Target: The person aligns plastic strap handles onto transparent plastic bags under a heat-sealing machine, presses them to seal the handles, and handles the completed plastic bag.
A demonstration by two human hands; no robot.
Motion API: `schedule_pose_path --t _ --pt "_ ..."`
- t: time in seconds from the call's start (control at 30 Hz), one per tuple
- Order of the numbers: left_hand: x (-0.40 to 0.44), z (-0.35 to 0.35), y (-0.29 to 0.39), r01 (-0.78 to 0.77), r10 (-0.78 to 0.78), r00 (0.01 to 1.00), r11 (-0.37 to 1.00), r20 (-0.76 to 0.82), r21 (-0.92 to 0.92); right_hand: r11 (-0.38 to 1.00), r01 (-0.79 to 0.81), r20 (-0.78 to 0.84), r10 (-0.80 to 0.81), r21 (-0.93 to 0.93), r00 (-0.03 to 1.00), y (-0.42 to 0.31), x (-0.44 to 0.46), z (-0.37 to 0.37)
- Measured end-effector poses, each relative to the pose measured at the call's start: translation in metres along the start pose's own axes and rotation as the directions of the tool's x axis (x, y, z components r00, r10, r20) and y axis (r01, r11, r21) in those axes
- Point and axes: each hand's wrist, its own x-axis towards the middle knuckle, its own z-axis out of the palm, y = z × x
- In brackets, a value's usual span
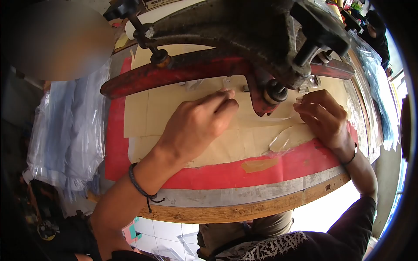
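Observation:
My left hand is closed in a pinch in front of the red machine bar, its fingertips at the edge of a clear plastic sheet. To the right, my right hand pinches the same sheet, and a narrow ridged strip of clear plastic stands up beside its fingertips. The sheet is see-through, so its outline is hard to follow. Between and above both hands hangs the dark metal press arm with its red bar. A loose clear plastic scrap lies nearer to me.
Tan paper covers a red mat on the wood-edged table. Stacked clear plastic sleeves hang at the left; more bluish plastic lies at the right. Another person is in the far right background.

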Motion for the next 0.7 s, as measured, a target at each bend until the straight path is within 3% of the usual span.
schedule_pose_path --t 0.3,0.7 --pt "0.0005 0.0019 -0.0050 -0.068 0.068 0.998 0.997 -0.005 0.025 0.992 -0.124 -0.011 0.124 -0.009 0.992 -0.0052 0.0005 0.0022" --pt "0.0028 -0.0037 -0.0012 -0.070 0.069 0.997 0.997 0.021 0.036 0.996 -0.090 0.013 0.090 0.004 0.996 0.0040 0.0003 0.0006"
